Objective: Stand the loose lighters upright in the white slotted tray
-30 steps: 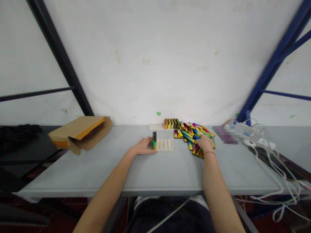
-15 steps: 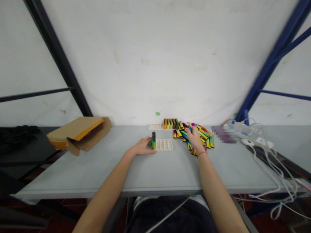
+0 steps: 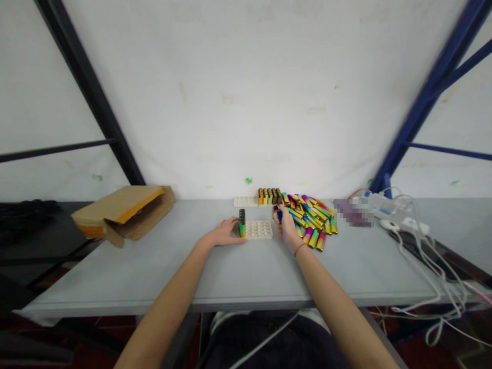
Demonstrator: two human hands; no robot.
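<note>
A white tray with rows of round holes (image 3: 259, 230) lies on the table. A row of lighters with black tops (image 3: 242, 224) stands upright along its left end. My left hand (image 3: 225, 232) is around that end, thumb along the near edge and fingers by the lighters at the back. To the right of the tray, my right hand (image 3: 285, 225) is closed on a blue lighter (image 3: 279, 215), held up with its lower part hidden by the fingers. Beside and behind this hand spreads a pile of shiny rainbow-coloured lighters (image 3: 313, 218).
A second white tray (image 3: 246, 201) lies by the wall, next to a block of upright lighters (image 3: 269, 196). An open cardboard box (image 3: 123, 210) is on the left. White cables (image 3: 423, 251), a power strip (image 3: 378, 204) and a blurred purple patch (image 3: 352, 212) are on the right.
My right hand has come left out of the pile, towards the tray, with a blue lighter in it. Lighters it covered now show. My left hand stays put.
</note>
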